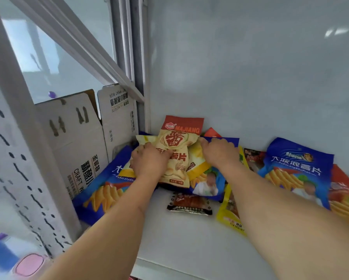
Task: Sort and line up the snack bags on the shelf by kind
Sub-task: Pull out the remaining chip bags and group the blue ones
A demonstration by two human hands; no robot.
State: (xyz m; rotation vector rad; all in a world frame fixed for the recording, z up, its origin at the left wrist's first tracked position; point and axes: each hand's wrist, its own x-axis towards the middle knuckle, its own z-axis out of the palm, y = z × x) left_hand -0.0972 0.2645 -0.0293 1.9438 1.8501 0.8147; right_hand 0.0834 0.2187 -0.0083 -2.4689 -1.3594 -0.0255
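The left hand [149,161] grips the left side of a cream-yellow plastic snack bag with a red top band [176,150], fingers curled over its crumpled edge. The right hand [218,152] grips the same bag's right side, thumb and fingers pinched into the foil. The red band reads "MAJIANG" in yellow letters, with large red Chinese characters below it on the cream face. The bag stands tilted up at the back left corner of the white shelf [179,239], resting on top of other bags.

Under it and to the left lies a blue foil bag of wavy chips [100,190], printed with yellow crinkle-cut chips and white Chinese lettering. A second blue bag [210,182] lies beneath the right hand, showing a figure in white. A third blue chip bag [297,170] leans near the back wall to the right, lettered "DaBoLangShuPian" under its Chinese title, and it overlaps a red chip bag [345,195] at the far right. A small dark packet with red print [189,205] lies flat in front of the pile, and a yellow-edged packet [228,211] lies beside the right forearm. Another small dark packet [253,158] sits behind it.

Left of the shelf stands a white cardboard box [78,142] printed "CRAFT" and "WHEAT BEER".
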